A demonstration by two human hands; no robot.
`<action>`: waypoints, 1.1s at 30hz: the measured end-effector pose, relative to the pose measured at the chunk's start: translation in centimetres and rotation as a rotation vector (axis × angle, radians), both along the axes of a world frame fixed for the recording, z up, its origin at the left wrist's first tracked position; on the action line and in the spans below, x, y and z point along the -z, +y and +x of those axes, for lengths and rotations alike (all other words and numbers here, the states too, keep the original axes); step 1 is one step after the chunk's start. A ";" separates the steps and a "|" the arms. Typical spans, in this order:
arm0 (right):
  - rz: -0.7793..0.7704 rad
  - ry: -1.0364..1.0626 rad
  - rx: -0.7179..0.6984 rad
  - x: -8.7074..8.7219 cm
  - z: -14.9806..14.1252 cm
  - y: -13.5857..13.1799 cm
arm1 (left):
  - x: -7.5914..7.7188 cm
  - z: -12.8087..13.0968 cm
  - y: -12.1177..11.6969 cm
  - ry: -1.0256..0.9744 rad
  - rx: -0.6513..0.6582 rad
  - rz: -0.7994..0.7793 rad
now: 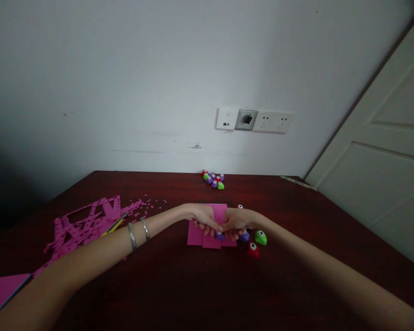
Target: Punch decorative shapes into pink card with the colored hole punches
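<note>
My left hand [204,218], with silver bracelets on its forearm, meets my right hand [235,219] over pink paper pieces [195,235] on the dark red table. The fingers of both hands are closed around a small purple craft punch [220,236], their thumbs coming together at its top. Fingers hide part of the punch, and the paper edge in it cannot be made out. Close to my right hand are a second purple punch [244,236], a green punch [261,237] and a red punch [253,250]. Another punch [240,207] is mostly hidden behind that hand.
Several more punches [214,179] cluster against the wall. Punched pink scraps [86,225] lie at the left, with tiny cut-outs [138,210] and a yellow pen-like tool [116,224] near them. More pink paper [3,292] lies at the lower left. Sockets [255,121] are on the wall.
</note>
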State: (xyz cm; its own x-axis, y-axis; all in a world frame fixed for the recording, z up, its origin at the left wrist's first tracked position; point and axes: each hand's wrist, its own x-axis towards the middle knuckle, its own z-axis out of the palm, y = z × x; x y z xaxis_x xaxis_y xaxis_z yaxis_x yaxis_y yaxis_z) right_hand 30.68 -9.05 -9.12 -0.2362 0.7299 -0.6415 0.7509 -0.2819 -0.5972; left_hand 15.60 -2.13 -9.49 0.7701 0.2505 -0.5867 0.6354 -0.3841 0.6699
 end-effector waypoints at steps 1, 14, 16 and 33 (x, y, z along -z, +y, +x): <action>-0.009 0.000 -0.005 0.1 0.0 0.0 | -0.1 0.0 0.1 0.012 0.024 0.008; -0.018 0.025 -0.098 0.7 0.7 -0.4 | 1.3 -1.8 0.8 -0.062 0.176 0.278; -0.007 0.018 -0.100 0.6 0.7 -0.5 | 1.5 -1.8 0.4 -0.092 0.180 0.322; -0.045 0.054 -0.085 0.3 0.8 -0.5 | 1.2 -1.4 0.4 -0.090 0.189 0.262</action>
